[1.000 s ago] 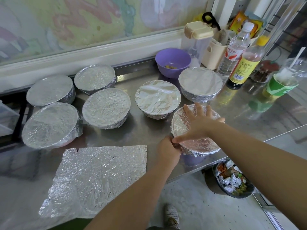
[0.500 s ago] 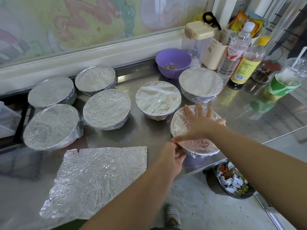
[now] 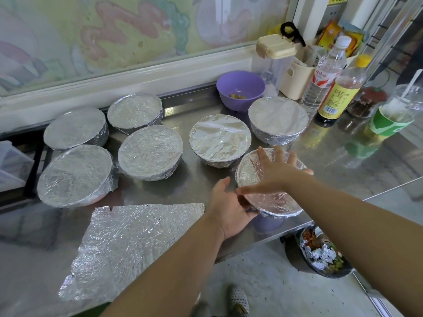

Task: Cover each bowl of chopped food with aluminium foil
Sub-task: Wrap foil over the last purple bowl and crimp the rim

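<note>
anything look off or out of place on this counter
The purple bowl at the back is the only one without foil, a little yellow food showing. The front bowl sits close to the counter edge. The spare foil sheet has a notched corner.

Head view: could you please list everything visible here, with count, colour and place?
covered bowls: 6, silver foil, spread across counter
bowl being wrapped: 1, purple under foil, counter's front edge
open bowl: 1, purple, back by window
foil sheet: 1, silver, front left
bottles: 2, clear, white and yellow caps, back right
cup: 1, green band, far right
bin: 1, dark, floor below counter
counter: 1, steel
left hand: 1, grips that bowl's near rim
right hand: 1, flat on its foil
</note>
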A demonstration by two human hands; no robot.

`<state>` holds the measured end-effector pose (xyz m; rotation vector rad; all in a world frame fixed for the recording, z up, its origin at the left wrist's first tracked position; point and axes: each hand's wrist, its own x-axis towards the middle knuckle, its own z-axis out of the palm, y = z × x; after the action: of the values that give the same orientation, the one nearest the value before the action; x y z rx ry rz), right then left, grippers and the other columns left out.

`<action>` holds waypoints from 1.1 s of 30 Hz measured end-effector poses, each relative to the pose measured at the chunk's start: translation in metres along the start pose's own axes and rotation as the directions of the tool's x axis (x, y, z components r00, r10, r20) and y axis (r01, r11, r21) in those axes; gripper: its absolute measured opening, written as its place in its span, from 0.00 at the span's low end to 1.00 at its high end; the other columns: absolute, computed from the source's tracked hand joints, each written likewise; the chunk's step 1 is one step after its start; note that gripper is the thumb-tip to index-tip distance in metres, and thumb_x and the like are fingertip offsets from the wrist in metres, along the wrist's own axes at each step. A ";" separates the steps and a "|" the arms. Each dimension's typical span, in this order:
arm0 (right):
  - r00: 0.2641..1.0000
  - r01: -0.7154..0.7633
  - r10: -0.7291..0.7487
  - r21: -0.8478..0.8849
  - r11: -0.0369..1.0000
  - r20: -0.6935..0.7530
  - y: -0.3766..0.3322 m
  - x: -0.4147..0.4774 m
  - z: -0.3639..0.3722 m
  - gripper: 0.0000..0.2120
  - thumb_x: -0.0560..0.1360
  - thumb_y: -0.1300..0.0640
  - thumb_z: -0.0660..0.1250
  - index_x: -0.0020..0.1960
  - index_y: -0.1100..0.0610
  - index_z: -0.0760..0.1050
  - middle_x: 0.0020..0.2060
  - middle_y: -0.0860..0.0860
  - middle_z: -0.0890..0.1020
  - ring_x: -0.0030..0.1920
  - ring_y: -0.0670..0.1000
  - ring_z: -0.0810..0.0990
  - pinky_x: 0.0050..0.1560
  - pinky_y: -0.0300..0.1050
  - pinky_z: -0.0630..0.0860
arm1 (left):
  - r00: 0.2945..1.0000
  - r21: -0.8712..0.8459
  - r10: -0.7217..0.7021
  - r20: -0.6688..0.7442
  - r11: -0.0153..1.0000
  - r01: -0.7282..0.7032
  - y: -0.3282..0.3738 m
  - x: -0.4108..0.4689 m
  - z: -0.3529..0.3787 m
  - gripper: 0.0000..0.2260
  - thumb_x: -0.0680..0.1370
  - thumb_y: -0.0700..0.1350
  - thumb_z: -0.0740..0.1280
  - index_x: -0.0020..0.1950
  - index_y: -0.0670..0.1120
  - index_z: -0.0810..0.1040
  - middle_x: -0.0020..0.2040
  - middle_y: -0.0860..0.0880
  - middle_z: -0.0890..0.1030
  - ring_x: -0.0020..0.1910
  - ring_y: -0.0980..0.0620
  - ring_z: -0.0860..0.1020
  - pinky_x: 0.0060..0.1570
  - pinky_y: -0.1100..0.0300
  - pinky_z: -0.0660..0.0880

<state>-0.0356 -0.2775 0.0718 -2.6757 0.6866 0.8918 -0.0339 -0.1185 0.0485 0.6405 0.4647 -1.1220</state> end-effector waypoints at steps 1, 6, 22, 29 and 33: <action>1.000 -0.016 0.015 0.002 1.000 0.021 0.002 0.003 -0.002 0.77 0.40 0.09 0.54 0.78 0.40 0.27 0.79 0.53 0.30 0.78 0.69 0.32 0.70 0.83 0.49 | 1.000 0.017 0.019 -0.008 1.000 -0.019 0.004 0.001 0.002 0.28 0.82 0.57 0.53 0.67 0.37 0.75 0.61 0.36 0.81 0.64 0.39 0.76 0.71 0.41 0.66; 0.999 -0.054 0.054 -0.074 0.996 -0.001 0.013 0.001 -0.015 0.80 0.37 0.09 0.53 0.78 0.43 0.25 0.80 0.57 0.32 0.79 0.67 0.33 0.69 0.84 0.45 | 0.954 0.019 0.238 -0.182 0.971 -0.238 0.007 0.014 -0.006 0.16 0.83 0.44 0.56 0.64 0.38 0.76 0.54 0.41 0.83 0.53 0.44 0.81 0.59 0.49 0.77; 0.985 0.118 -0.102 -0.116 0.986 0.140 0.002 0.011 -0.015 0.84 0.34 0.16 0.69 0.74 0.38 0.21 0.79 0.52 0.30 0.77 0.69 0.31 0.73 0.78 0.49 | 0.776 0.912 0.629 0.040 0.295 -0.286 -0.015 0.001 -0.046 0.11 0.75 0.47 0.74 0.57 0.52 0.80 0.49 0.58 0.84 0.48 0.66 0.80 0.48 0.70 0.76; 0.985 0.117 -0.103 -0.092 0.989 0.138 0.003 0.012 -0.013 0.86 0.26 0.15 0.64 0.73 0.36 0.21 0.79 0.49 0.28 0.78 0.68 0.31 0.72 0.79 0.52 | 0.732 0.966 0.679 0.059 0.145 -0.212 -0.012 0.005 -0.041 0.09 0.75 0.50 0.73 0.52 0.51 0.79 0.44 0.57 0.83 0.44 0.62 0.80 0.46 0.62 0.79; 0.987 0.119 -0.108 -0.093 0.988 0.120 0.004 0.013 -0.011 0.86 0.26 0.15 0.63 0.73 0.36 0.20 0.79 0.50 0.29 0.78 0.69 0.32 0.72 0.79 0.52 | 0.690 0.979 0.724 0.013 0.129 -0.154 -0.017 0.004 -0.037 0.05 0.74 0.49 0.72 0.44 0.55 0.77 0.40 0.59 0.82 0.41 0.62 0.80 0.44 0.61 0.79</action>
<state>-0.0230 -0.2891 0.0722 -2.6932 0.4704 1.0647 -0.0492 -0.1011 0.0152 2.0784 -0.1266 -0.4433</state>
